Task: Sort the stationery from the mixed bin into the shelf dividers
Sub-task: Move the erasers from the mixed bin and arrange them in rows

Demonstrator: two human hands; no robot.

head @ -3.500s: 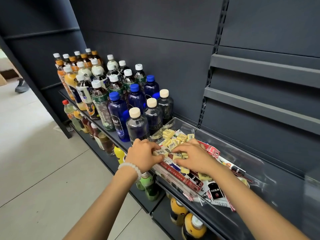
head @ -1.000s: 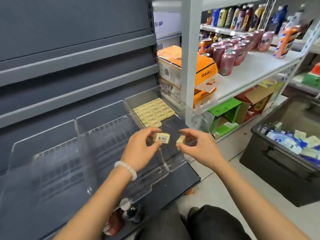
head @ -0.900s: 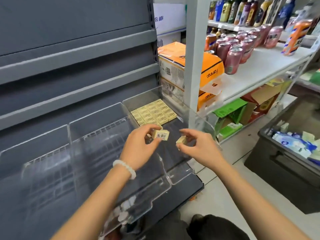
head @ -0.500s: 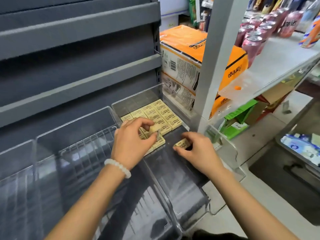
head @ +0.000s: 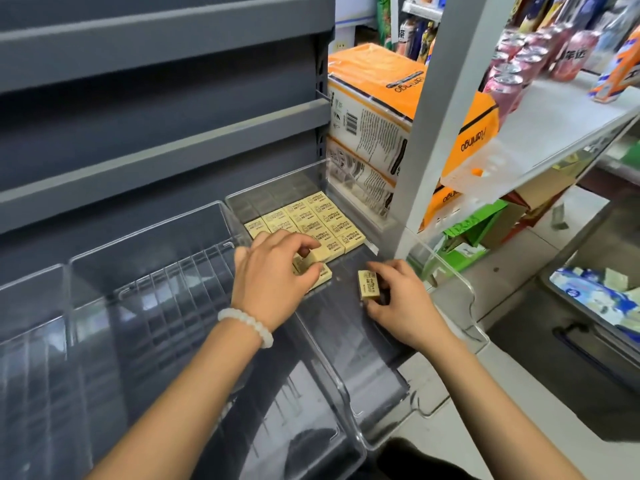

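Left hand [head: 273,282]: grip pinches a yellow eraser [head: 304,263] between thumb and fingertips, tilted, just above the front of the eraser rows [head: 311,216] in the rightmost clear divider [head: 450,271]. Right hand [head: 403,299]: grip pinches a second eraser [head: 369,285], on edge, low over the divider floor, apart from the rows.

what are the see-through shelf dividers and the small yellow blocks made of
Clear glossy shelf dividers: most likely rigid acrylic-type plastic, since the shelf shows through and the edges catch glare. Small pale yellow blocks: matte printed wrappers, probably paper sleeves; the contents are hidden.
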